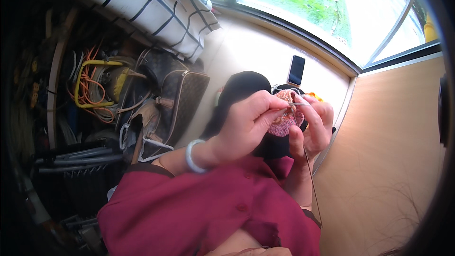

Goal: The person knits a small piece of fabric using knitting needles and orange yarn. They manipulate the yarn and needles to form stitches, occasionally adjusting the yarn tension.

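A small knitted piece in pink and orange yarn is raised above my lap, between my two hands. My left hand, below a pale bangle, pinches the work at its upper edge between thumb and forefinger. Around the other side curl the bent fingers of my right hand; its thumb stands apart. A thin knitting needle slants from the work past the right palm towards my forearm. Across the right forefinger lies a short length of another needle. The fingers hide part of the stitches.
A smartphone lies on the pale surface beyond my knees. At left are a brown bag, a yellow-framed reel of orange cord and folded metal tubing. A checked cloth hangs above them. A wooden panel stands at right, below a window.
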### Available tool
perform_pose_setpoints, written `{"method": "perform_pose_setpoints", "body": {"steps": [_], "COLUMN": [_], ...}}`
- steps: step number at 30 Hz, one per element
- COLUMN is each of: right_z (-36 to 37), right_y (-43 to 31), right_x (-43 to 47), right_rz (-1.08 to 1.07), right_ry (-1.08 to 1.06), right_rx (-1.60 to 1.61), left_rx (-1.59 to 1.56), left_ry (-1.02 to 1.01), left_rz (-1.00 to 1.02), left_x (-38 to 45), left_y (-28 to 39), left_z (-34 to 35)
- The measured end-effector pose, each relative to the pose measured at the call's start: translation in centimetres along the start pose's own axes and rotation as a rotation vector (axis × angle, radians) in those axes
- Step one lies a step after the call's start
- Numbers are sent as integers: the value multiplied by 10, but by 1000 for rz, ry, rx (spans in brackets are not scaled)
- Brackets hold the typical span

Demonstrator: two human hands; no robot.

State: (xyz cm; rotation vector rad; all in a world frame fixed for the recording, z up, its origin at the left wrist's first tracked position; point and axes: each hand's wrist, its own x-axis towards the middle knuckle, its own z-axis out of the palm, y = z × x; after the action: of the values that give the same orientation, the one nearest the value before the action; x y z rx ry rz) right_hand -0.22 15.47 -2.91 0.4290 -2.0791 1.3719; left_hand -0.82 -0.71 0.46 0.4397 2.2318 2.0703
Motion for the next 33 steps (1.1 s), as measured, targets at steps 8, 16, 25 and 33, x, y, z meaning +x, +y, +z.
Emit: {"method": "perform_pose_setpoints", "body": {"steps": [8, 16, 25, 33], "right_z": [5, -16, -1, -1], "right_y": [-12, -3, -2, -9], "right_x": [-20, -14, -15, -19], "right_rz": [53, 404, 307, 298], "right_ry": [117, -89, 12, 84], "right_rx": [6, 689, 408, 389], "left_rx": [-30, -417, -131, -324], "left_ry": [105, -320, -166, -165], "left_rz": [41, -587, -155, -470], "left_x": [4, 17, 10, 15], "left_y": [-2, 14, 4, 8], "left_z": [5, -34, -18, -23]}}
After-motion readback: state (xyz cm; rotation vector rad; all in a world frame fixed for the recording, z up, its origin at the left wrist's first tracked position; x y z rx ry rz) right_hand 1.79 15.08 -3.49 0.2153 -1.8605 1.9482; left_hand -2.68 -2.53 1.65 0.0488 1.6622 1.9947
